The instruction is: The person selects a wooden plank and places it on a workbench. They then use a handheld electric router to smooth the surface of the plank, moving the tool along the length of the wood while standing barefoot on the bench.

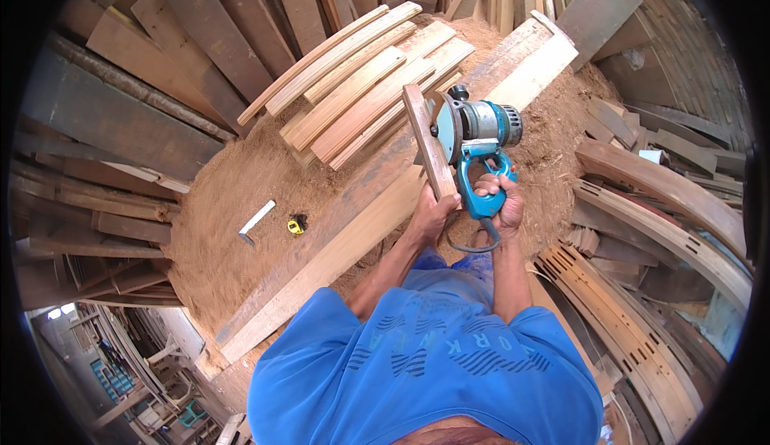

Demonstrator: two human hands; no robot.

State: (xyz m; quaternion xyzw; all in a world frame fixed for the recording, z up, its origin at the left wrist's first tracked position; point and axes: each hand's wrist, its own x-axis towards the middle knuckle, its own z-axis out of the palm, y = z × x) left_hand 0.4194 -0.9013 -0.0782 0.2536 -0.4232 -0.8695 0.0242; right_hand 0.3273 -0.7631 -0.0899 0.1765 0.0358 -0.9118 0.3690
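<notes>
In front of my body I hold a teal and silver wood router (485, 124) turned on its side, its round base facing left. My right hand (507, 200) is closed around the router's teal D-shaped handle, from which a dark cord loops down. A narrow brown wooden strip (429, 142) runs along the face of the base; whether it is fixed there I cannot tell. My left hand (435, 211) grips the near end of that strip, with the fingers partly hidden. Beneath both lies a long timber beam (353, 240), slanting from near left to far right.
Several moulded wooden pieces (353, 84) are stacked beyond the beam. On the sawdust (216, 196) to the left lie a yellow tape measure (297, 224) and a small try square (258, 219). Slotted timbers (634, 341) lie at the right. Boards (216, 32) lean all around.
</notes>
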